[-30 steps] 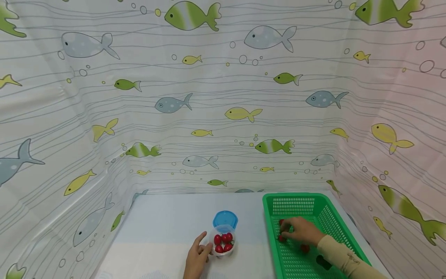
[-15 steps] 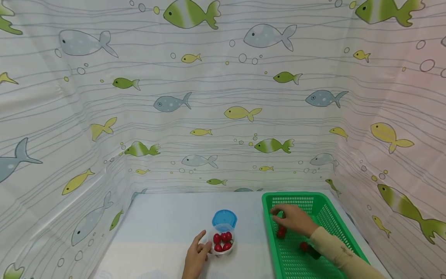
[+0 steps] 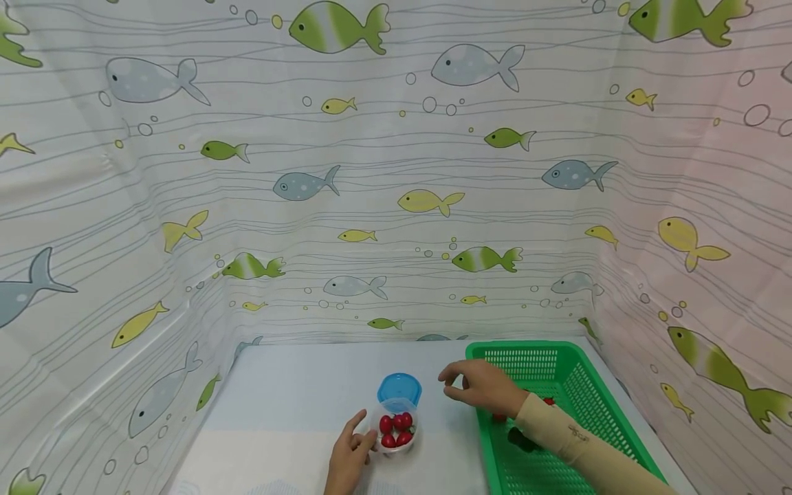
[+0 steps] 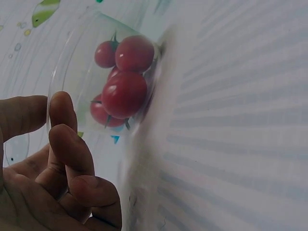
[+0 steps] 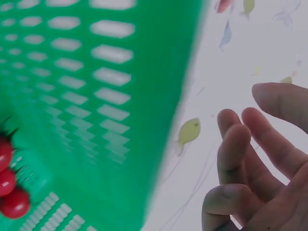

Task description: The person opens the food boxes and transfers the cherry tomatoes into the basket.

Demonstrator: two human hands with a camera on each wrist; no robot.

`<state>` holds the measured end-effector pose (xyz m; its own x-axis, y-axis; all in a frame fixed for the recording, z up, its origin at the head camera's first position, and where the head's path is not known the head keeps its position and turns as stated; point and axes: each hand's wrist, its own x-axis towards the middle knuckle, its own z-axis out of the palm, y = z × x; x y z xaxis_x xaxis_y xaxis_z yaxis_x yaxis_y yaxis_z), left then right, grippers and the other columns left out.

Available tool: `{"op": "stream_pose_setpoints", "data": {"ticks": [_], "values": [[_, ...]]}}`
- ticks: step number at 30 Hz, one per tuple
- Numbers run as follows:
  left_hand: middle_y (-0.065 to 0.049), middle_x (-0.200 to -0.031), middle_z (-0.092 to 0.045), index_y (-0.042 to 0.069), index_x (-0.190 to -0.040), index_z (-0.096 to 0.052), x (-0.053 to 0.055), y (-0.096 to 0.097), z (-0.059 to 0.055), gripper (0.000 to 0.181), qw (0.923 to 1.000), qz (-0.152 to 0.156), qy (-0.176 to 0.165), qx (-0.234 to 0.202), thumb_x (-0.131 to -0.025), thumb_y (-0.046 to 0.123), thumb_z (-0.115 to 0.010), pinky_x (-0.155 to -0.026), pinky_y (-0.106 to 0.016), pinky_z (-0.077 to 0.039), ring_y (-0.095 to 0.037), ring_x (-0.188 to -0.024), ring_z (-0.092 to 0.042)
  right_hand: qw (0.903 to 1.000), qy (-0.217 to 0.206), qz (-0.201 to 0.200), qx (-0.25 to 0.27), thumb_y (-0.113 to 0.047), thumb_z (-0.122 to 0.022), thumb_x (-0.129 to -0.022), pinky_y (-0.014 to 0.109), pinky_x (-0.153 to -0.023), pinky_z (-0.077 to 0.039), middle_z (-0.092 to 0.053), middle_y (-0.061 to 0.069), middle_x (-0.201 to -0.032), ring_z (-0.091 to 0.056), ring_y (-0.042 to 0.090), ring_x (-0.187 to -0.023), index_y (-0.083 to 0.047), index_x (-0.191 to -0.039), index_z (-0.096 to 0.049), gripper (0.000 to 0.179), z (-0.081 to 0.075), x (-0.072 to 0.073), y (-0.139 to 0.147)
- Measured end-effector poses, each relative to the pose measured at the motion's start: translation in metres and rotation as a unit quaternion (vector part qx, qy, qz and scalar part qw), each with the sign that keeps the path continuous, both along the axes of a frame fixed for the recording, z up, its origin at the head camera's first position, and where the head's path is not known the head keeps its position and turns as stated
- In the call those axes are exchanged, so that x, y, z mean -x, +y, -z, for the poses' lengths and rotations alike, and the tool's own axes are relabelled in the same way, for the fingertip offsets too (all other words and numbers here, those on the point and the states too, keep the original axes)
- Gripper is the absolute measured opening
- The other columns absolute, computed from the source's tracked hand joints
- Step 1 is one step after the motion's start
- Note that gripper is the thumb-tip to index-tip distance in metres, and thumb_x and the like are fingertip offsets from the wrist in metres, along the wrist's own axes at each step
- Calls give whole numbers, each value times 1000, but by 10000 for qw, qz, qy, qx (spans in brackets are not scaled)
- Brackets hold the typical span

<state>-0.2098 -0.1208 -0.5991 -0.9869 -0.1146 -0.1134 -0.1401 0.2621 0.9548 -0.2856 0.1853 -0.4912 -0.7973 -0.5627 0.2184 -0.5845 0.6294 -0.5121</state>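
Observation:
My left hand (image 3: 349,454) pinches the near-left rim of a clear plastic cup (image 4: 77,53), thumb at the rim and fingertips on the outer wall. Several cherry tomatoes (image 4: 124,95) lie inside the cup, some with green stems. My right hand (image 3: 485,385) hovers over the table just left of the green basket (image 3: 479,419). Its fingers are loosely bent, with a gap between thumb and fingertips (image 5: 236,137) and nothing seen in it. More cherry tomatoes (image 5: 14,202) sit in the basket, partly hidden by my right arm in the head view.
A blue lid (image 3: 399,389) lies on the white table just beyond the cup. My right sleeve (image 3: 575,433) crosses above the basket, which fills the table's right side. A dark object (image 3: 522,440) shows inside it under the sleeve. Fish-patterned curtain (image 3: 371,227) surrounds the table.
My right hand has moved from the tomatoes in the basket up and left, past the basket's left rim to above the table. The left hand stays at the cup.

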Motion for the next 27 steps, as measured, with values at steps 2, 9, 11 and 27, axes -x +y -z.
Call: {"op": "stream_pose_setpoints", "data": {"ticks": [2, 9, 11, 27], "values": [[-1, -77, -66, -1, -150, -41, 0, 0, 0, 65, 10000, 22, 10, -19, -100, 32, -65, -57, -28, -42, -17, -65, -54, 9998, -152, -122, -3, -25, -72, -95, 26, -63, -48, -69, -16, -97, -56, 3, -69, -25, -111, -74, 16, -3, -1, -8], [-2, -78, -66, -1, -150, -41, -1, 1, -2, 64, 10000, 14, -20, -20, -100, 31, -65, -58, -28, -42, -17, -65, -54, 9976, -553, -413, -100, -29, -73, -95, 24, -65, -51, -70, -14, -97, -59, 3, -74, -22, -113, -74, 19, -11, -7, -38], [-3, -78, -66, -1, -150, -41, -1, 0, -3, 64, 10000, 21, -16, -27, -100, 32, -65, -58, -28, -42, -17, -65, -54, 9966, -629, -503, -188, -29, -73, -95, 23, -66, -51, -71, -13, -98, -59, 3, -75, -21, -113, -73, 20, -11, -8, -46], [-3, -79, -67, 0, -151, -41, -1, -3, 1, 64, 9996, 237, 113, -32, -101, 34, -64, -59, -27, -42, -17, -67, -54, 9902, -937, -605, -836, -30, -75, -92, 30, -74, -53, -71, -16, -90, -63, 1, -83, -24, -108, -76, 17, 5, -11, -96]]}}
